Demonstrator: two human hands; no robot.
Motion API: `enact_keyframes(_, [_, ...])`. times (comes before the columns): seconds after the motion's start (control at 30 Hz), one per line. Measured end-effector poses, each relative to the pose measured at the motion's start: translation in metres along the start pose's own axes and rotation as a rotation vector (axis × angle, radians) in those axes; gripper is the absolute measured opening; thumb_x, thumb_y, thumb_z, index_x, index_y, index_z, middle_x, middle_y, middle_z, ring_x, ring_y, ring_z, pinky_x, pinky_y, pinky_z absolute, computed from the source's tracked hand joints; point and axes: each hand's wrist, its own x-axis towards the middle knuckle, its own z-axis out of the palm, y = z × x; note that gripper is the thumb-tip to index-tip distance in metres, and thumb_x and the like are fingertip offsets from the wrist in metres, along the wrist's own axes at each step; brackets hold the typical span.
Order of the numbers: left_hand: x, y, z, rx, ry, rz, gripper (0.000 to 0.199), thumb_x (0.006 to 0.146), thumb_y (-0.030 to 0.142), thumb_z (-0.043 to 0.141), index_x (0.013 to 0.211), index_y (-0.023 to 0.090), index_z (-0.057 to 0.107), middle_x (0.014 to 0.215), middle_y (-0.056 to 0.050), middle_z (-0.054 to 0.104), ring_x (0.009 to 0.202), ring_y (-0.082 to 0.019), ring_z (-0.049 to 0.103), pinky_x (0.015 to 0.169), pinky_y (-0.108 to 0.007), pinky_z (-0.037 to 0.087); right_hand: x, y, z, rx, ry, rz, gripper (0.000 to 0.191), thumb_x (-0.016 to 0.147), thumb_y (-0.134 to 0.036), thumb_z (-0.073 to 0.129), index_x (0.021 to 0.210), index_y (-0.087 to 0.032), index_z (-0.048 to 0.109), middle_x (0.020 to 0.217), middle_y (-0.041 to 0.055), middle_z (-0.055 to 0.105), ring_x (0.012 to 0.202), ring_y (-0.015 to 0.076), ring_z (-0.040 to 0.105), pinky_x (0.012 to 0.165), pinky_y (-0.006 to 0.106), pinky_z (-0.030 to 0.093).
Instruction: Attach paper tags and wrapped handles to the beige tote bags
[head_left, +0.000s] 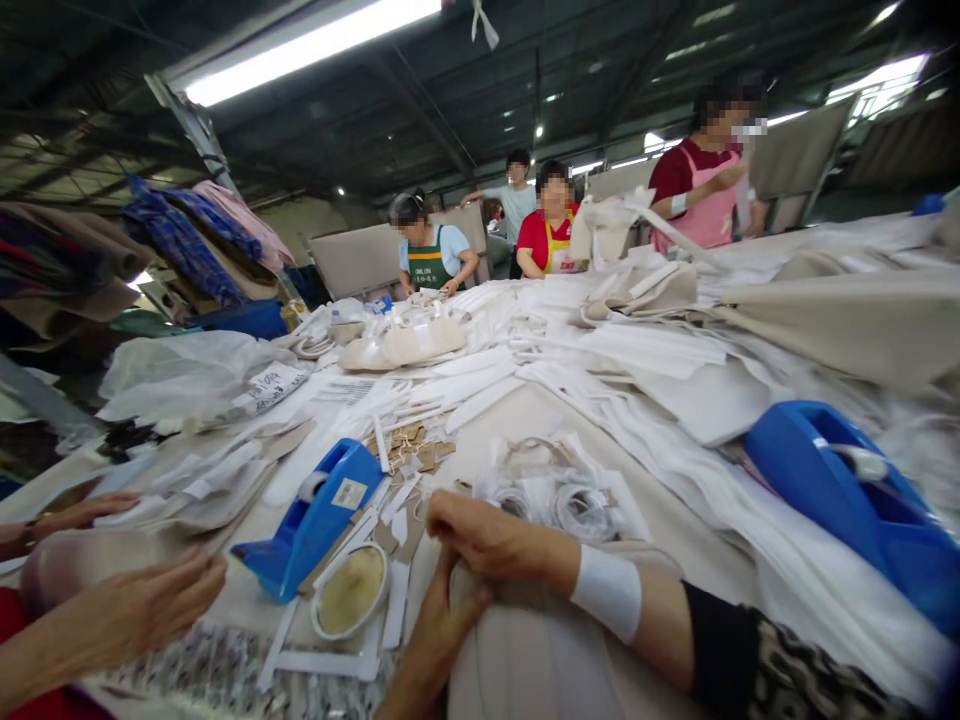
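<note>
A beige fabric piece [525, 640] lies in front of me at the bottom centre. My left hand [439, 625] is closed on its left edge, with the thumb on top and the fingers partly hidden. Just above, my right hand [476, 530] reaches in from the right, a white band round its wrist. Its fingers are pinched together close to my left fingertips; whatever they hold is too small to make out. Clear-wrapped coils [559, 495] rest just beyond my right hand.
Left of my hands are a round dish [350, 590], a blue tape dispenser [319, 515] and cardboard tags [412, 447]. Another person's hands [142, 610] work at the left. A second blue dispenser [847, 500] stands right. White strips and fabric cover the table; several people stand beyond.
</note>
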Motion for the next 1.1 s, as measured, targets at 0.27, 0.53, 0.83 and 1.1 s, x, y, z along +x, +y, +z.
enact_keyframes(0.27, [0.001,0.002,0.0,-0.007,-0.081,0.072,0.086,0.077,0.047,0.068,0.147,0.011,0.032,0.154,-0.013,0.031,0.145,-0.03,0.022,0.122,-0.041,0.01,-0.069,-0.041,-0.088,-0.199,0.852,0.363,0.031,0.089,-0.019,0.04,0.116,-0.021,0.055,0.118,0.0092,0.055,0.115,0.0217,0.05,0.104,0.042,0.037])
enact_keyframes(0.53, [-0.005,0.007,0.003,-0.098,-0.065,0.028,0.094,0.072,0.044,0.07,0.146,0.003,0.03,0.154,-0.018,0.03,0.143,-0.031,0.027,0.119,-0.036,0.017,-0.191,-0.067,-0.061,0.209,0.755,1.276,0.073,0.075,-0.063,0.057,0.128,-0.013,0.055,0.138,0.0151,0.053,0.13,0.0329,0.045,0.112,0.048,0.03])
enact_keyframes(0.83, [-0.005,0.014,0.004,-0.368,-0.038,-0.132,0.085,0.069,0.032,0.073,0.144,0.014,0.036,0.149,-0.013,0.041,0.128,-0.03,0.048,0.105,-0.036,0.04,-0.16,-0.093,-0.065,0.482,0.686,1.202,0.045,0.073,-0.058,0.061,0.092,-0.018,0.071,0.097,0.0118,0.072,0.097,0.0327,0.065,0.091,0.045,0.05])
enact_keyframes(1.1, [0.012,0.035,0.001,-0.546,-0.201,-0.28,0.044,0.06,0.028,0.075,0.098,0.008,0.065,0.082,-0.009,0.071,0.069,-0.02,0.064,0.066,-0.03,0.05,-0.152,-0.09,-0.083,0.865,0.578,1.305,0.04,0.075,-0.057,0.065,0.085,-0.018,0.072,0.092,0.0113,0.074,0.091,0.0296,0.069,0.081,0.037,0.055])
